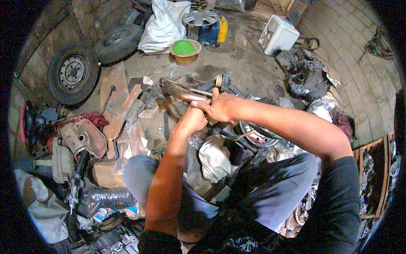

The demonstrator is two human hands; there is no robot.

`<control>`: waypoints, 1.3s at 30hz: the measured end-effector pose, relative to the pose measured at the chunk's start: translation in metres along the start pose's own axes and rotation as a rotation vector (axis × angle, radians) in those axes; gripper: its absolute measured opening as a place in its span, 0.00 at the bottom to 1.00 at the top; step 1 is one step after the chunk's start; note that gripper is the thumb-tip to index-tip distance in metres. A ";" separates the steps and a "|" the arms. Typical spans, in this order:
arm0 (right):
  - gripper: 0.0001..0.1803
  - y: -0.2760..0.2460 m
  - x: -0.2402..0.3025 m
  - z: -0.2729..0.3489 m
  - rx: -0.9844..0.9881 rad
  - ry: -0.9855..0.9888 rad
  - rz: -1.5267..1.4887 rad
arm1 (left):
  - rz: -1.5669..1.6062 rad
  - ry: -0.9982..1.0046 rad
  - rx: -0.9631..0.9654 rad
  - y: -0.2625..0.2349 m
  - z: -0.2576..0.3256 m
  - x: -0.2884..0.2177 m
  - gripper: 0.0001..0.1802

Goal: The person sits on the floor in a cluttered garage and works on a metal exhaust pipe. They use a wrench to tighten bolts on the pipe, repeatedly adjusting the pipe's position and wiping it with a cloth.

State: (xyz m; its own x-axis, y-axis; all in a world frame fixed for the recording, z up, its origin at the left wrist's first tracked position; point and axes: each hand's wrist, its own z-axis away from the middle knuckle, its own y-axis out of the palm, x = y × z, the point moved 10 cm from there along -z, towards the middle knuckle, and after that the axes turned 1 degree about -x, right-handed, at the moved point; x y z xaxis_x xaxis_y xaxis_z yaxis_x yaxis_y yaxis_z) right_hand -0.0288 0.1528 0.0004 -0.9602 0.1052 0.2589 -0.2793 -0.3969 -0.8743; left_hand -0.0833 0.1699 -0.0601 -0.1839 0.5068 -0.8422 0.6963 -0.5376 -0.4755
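Note:
A long rusty metal car part (182, 92), tube-like with a round fitting at its far end (219, 80), lies across the middle in front of me. My right hand (220, 106) closes over its near end from the right. My left hand (192, 120) is fisted just below, gripping the same part or something small on it; what lies inside the fist is hidden. Both forearms rise from the lower edge over my knees in grey trousers. A dirty white rag (214, 156) rests between my knees.
Two tyres on rims (72, 74) stand at the upper left, with a white sack (163, 25) and a bowl with a green lid (185, 48) beyond. A white box (277, 34) sits upper right. Wood scraps (122, 112), a gearbox-like casing (84, 137) and greasy parts crowd the floor.

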 end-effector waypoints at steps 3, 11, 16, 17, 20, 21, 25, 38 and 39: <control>0.69 -0.001 -0.003 0.009 0.055 0.003 -0.052 | -0.102 -0.064 0.037 0.005 0.000 -0.012 0.21; 0.56 -0.011 -0.032 0.031 0.133 -0.032 -0.293 | -0.197 -0.021 -0.136 -0.017 0.009 -0.064 0.15; 0.35 -0.031 -0.078 0.112 -0.028 -0.245 -0.106 | -0.153 -0.017 -0.275 -0.017 0.009 -0.038 0.23; 0.31 -0.034 -0.094 0.135 -0.091 -0.283 -0.101 | -0.139 -0.026 -0.266 -0.014 0.007 -0.039 0.23; 0.24 -0.036 -0.103 0.178 -0.149 -0.142 -0.234 | -0.177 -0.062 -0.260 -0.018 0.010 -0.038 0.23; 0.26 -0.035 -0.105 0.187 -0.294 -0.196 -0.200 | -0.196 -0.057 -0.267 -0.020 0.010 -0.040 0.23; 0.28 -0.021 -0.093 0.208 -0.462 -0.140 -0.229 | -0.197 -0.017 -0.247 -0.015 0.001 -0.057 0.20; 0.43 0.031 -0.050 0.229 -0.409 0.169 -0.164 | -0.124 -0.034 -0.073 -0.015 -0.003 -0.054 0.21; 0.43 0.034 -0.048 0.228 -0.396 0.175 -0.198 | -0.117 -0.039 -0.056 -0.016 -0.003 -0.052 0.21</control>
State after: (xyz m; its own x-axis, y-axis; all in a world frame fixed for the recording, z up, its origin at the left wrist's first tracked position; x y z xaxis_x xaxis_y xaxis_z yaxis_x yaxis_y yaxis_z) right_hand 0.0102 -0.0740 0.0519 -0.8662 0.3091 0.3927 -0.4068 0.0203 -0.9133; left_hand -0.0827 0.1534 -0.0080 -0.2924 0.5366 -0.7916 0.7057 -0.4375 -0.5573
